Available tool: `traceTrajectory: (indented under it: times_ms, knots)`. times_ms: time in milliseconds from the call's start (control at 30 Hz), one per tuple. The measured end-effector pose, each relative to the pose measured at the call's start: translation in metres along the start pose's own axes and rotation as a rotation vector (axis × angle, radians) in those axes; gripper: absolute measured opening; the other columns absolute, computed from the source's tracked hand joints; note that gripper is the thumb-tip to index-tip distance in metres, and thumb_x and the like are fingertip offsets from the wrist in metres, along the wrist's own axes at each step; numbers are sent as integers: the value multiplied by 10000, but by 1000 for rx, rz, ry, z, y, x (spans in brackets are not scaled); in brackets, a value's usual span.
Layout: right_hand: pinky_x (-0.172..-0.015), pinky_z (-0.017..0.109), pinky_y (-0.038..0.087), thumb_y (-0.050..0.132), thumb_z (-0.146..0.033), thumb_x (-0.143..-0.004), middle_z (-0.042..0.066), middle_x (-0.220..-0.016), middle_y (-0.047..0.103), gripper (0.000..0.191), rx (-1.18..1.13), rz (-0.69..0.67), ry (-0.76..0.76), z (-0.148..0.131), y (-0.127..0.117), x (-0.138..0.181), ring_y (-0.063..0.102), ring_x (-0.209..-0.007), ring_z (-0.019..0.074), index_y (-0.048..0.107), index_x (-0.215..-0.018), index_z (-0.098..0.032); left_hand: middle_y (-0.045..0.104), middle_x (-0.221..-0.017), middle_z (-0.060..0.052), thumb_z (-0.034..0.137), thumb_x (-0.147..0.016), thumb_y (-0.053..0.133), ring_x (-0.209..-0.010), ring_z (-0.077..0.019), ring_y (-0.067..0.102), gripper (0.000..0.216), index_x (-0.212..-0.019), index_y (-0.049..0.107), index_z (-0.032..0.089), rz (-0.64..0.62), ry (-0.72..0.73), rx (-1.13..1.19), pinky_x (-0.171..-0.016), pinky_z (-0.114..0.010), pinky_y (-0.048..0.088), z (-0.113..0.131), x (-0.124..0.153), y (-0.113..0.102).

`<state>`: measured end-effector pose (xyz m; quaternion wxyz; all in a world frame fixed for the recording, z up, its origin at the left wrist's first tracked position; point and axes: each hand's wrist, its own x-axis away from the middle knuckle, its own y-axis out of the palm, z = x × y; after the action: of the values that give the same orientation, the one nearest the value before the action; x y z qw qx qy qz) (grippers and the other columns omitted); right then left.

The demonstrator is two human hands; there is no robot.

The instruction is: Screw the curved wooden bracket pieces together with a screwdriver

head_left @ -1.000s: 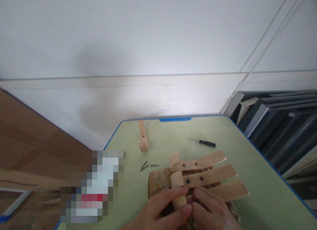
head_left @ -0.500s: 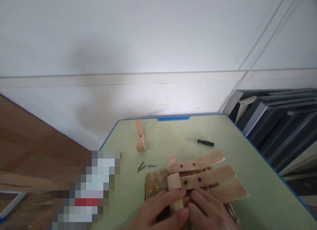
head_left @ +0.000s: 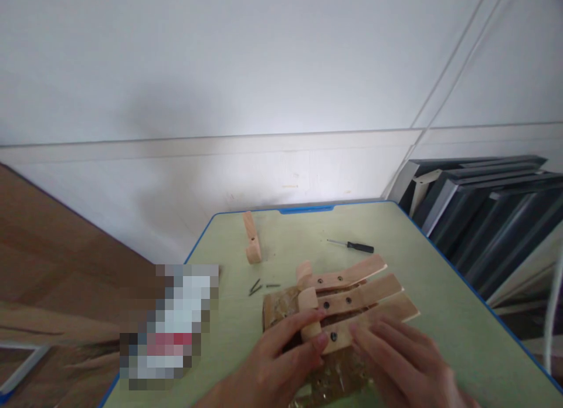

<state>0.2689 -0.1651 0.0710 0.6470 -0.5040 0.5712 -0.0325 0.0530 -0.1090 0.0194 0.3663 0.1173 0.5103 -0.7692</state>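
Three pale wooden hooks lie side by side across a brown, tape-covered block. My left hand pinches the curled end of the nearest wooden hook between thumb and fingers. On the same hook's shank, my right hand has its fingertips closed; they cover part of it. One dark screw or hole shows on this hook between my hands. The middle wooden hook and the far wooden hook each show two dark screws or holes.
A screwdriver with a black handle lies beyond the hooks. Several loose screws rest left of the block. Another wooden hook lies at the table's far left. Dark panels lean at right; a blurred-out item sits left.
My right hand has moved back and right along the nearest hook, uncovering a dark screw or hole. My left hand stays at its curled end. The camera view has shifted slightly.
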Motion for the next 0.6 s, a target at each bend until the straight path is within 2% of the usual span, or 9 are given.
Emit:
traceTrajectory:
  times_ms: [100,167,200,233,300,400,500,600]
  knots:
    - [-610,216,455,493,-186,-832,23,-745,656,143,103,87,76,19,-32,-5,601,-673,135,597,-930,-180,387,-1303,-123,11,-767,542,-1147,-174,465,530,-1243,399,196,-12,-6,20,-894,-272,488,-2,3,2]
    - [-547,222,426,508,-210,-824,3,-663,615,112,108,162,231,41,-40,-11,570,-597,122,617,-801,-195,389,-1303,-124,16,-767,547,-1150,-174,463,520,-1235,402,189,-14,2,8,-900,-275,483,-1,4,1]
    - [-512,225,408,522,-243,-818,-10,-616,586,121,91,116,371,56,-40,-14,539,-543,111,615,-758,-192,393,-1302,-124,22,-766,551,-1149,-175,463,514,-1230,403,186,-13,11,3,-901,-278,482,-1,3,1]
    - [-469,230,382,520,-266,-821,-19,-567,548,147,91,97,438,72,-35,-17,494,-483,101,606,-740,-178,397,-1302,-123,28,-767,553,-1149,-176,463,508,-1227,405,185,-9,21,-5,-903,-281,481,0,3,0]
    - [-463,226,395,487,-299,-840,-13,-581,542,192,61,40,496,106,-18,-20,507,-510,108,599,-776,-156,412,-1298,-121,43,-776,547,-1155,-178,458,480,-1216,415,182,6,29,-30,-907,-286,477,1,2,0]
    - [-510,232,454,478,-321,-851,13,-731,581,224,6,-64,535,148,17,-15,547,-603,109,563,-934,-130,456,-1274,-123,69,-793,531,-1155,-176,466,444,-1208,418,176,17,25,-74,-914,-291,467,3,1,-1]
    - [-683,330,494,482,-295,-856,60,-1006,563,258,-36,-161,529,170,50,-2,574,-816,150,516,-1057,-138,493,-1245,-148,90,-787,542,-1139,-183,492,514,-1252,333,149,28,3,-39,-914,-314,465,3,1,-1]
    - [-746,376,478,489,-290,-852,72,-1075,542,281,-58,-217,505,173,70,12,560,-898,178,504,-1090,-143,506,-1230,-162,102,-774,559,-1137,-188,500,556,-1256,283,135,39,-19,16,-914,-329,463,2,1,-1]
